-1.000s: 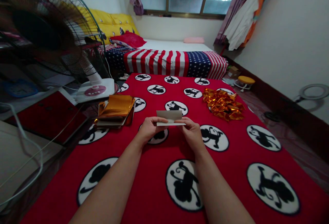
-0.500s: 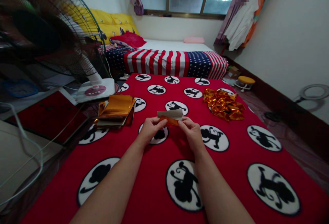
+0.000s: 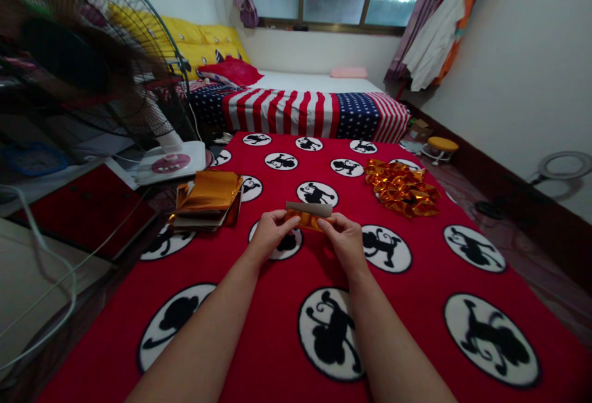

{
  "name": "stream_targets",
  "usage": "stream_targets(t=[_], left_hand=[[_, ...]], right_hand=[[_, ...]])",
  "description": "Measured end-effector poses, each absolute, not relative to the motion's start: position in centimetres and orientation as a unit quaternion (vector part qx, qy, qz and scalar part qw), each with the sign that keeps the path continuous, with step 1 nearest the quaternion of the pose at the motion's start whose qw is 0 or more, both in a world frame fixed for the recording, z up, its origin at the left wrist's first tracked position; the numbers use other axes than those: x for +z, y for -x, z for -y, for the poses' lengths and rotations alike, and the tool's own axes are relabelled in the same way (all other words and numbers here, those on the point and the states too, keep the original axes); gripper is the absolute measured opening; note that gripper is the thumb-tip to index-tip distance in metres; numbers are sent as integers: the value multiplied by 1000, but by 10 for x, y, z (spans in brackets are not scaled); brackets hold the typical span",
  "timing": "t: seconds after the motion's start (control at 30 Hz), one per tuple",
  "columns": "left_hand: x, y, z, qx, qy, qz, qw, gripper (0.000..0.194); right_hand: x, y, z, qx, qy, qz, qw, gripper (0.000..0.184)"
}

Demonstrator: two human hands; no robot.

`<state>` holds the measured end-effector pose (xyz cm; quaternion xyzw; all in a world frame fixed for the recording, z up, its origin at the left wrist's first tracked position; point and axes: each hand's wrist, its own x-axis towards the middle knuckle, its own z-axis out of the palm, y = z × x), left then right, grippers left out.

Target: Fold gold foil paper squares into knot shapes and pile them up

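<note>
Between my two hands is a sheet of gold foil paper (image 3: pixel 309 220), partly folded over, its pale grey backing showing along the far edge. My left hand (image 3: pixel 271 233) pinches the sheet's left end between thumb and fingers. At the right end, my right hand (image 3: pixel 346 240) grips it the same way. A stack of flat gold foil sheets (image 3: pixel 215 190) lies to the left of my hands. On the right rests a heap of folded, shiny gold foil pieces (image 3: pixel 402 187).
A red blanket (image 3: pixel 259 354) with round monkey prints covers the surface beneath my hands. An electric fan (image 3: pixel 171 156) stands at the left, its cage close by. Beyond is a bed (image 3: pixel 296 110) with a striped and starred cover. A yellow stool (image 3: pixel 443 145) stands on the right.
The foil paper's folded gold part now shows more, and the grey strip behind it has become narrower. My right hand has shifted slightly; the stack and heap stay put.
</note>
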<state>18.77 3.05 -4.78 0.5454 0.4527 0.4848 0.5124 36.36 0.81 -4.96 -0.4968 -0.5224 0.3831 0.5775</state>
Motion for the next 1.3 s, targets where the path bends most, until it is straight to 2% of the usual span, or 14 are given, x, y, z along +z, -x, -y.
stream_targets(t=[0.4,0.83,1.1,1.3], left_hand=[[-50,-189,-31,496,-522,-437,539,39],[-56,-189,-33,497,-520,-443,535,27],[-57,-191,-32,501,-497,-454,544,33],[-60,-192,-34,532,-470,-454,539,36]], right_hand=[[-49,-363,-7,391,504,504,581,26],[-54,-359,-8,394,520,481,586,23],[-57,-357,-7,356,540,497,579,23],[-56,-356,-7,391,523,476,589,26]])
